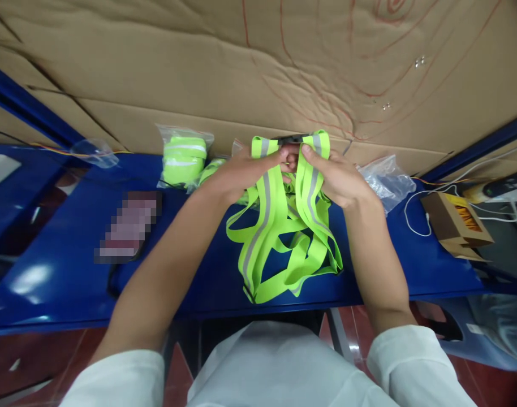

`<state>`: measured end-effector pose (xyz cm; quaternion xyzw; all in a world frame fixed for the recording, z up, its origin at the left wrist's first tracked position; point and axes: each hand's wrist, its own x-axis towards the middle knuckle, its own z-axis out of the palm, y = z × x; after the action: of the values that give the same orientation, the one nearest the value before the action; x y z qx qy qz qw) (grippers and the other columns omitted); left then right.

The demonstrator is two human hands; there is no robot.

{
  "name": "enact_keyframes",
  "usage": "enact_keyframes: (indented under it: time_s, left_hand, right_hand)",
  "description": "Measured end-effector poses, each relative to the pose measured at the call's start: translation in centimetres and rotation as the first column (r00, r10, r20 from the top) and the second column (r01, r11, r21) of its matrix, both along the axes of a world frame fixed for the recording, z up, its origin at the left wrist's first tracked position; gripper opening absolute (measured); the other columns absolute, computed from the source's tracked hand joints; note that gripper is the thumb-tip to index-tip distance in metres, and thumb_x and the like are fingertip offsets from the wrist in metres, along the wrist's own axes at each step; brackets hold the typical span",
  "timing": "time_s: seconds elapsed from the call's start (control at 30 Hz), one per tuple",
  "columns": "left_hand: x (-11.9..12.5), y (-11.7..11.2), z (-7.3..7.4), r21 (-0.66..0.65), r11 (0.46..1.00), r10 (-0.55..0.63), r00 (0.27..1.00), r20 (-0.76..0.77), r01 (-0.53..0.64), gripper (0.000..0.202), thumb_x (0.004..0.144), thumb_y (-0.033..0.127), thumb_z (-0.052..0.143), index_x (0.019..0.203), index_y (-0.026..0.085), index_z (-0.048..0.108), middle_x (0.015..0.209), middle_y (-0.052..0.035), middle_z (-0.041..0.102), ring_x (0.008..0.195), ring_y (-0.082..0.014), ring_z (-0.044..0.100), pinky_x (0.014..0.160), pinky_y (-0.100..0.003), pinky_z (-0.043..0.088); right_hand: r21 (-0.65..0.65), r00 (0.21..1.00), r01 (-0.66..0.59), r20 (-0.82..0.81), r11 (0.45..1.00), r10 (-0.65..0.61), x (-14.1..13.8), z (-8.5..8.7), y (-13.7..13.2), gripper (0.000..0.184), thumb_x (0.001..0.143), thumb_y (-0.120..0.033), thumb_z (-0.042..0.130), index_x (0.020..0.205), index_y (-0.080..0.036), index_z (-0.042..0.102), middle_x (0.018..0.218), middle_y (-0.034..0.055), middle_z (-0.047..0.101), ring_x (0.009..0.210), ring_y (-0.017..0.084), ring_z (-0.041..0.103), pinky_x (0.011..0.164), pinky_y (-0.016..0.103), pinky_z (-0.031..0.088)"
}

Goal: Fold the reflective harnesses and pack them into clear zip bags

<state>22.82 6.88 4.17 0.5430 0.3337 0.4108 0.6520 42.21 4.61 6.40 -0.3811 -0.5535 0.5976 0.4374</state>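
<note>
Both my hands grip a neon-yellow reflective strap harness (265, 220) with grey stripes, near a black buckle (290, 139) that joins its two strap ends. My left hand (258, 167) is closed round the left strap end, thumb on top. On the other side my right hand (337, 169) pinches the right strap end, with its thumb pressed on the band. The loose loops hang down and lie in a tangle on the blue table (199, 271). My fingers partly hide the buckle's underside.
Left of my hands stands a clear bag (184, 158) of folded yellow straps. A blurred phone-like object (129, 226) lies nearer the left. To the right are an empty-looking plastic bag (388, 181), a cardboard box (456, 223) and white cables (411, 206). Cardboard (199, 73) walls the back.
</note>
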Motion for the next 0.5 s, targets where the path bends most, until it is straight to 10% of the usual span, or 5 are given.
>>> enact_keyframes:
  time_s: [0.2, 0.5]
  left_hand:
    - [-1.0, -0.6, 1.0, 0.160, 0.987, 0.018, 0.992, -0.124, 0.002, 0.042, 0.087, 0.045, 0.083, 0.119, 0.019, 0.079, 0.109, -0.0085, 0.081, 0.115, -0.0314, 0.075, 0.106, -0.045, 0.060]
    - [2.5, -1.2, -1.1, -0.040, 0.998, -0.038, 0.964, 0.264, 0.050, 0.032, 0.088, 0.040, 0.083, 0.110, 0.018, 0.077, 0.121, -0.0094, 0.080, 0.123, -0.0319, 0.074, 0.113, -0.047, 0.057]
  right_hand:
    - [0.066, 0.995, 0.022, 0.093, 0.998, -0.028, 0.5, -0.4, 0.3, 0.045, 0.089, -0.070, 0.072, 0.109, -0.030, 0.077, 0.114, 0.0029, 0.080, 0.126, 0.030, 0.072, 0.098, 0.047, 0.066]
    - [0.112, 0.998, 0.023, 0.060, 0.993, -0.030, -1.5, -1.1, -0.1, 0.057, 0.093, -0.072, 0.066, 0.122, -0.023, 0.071, 0.133, 0.0083, 0.075, 0.137, 0.031, 0.066, 0.111, 0.048, 0.062]
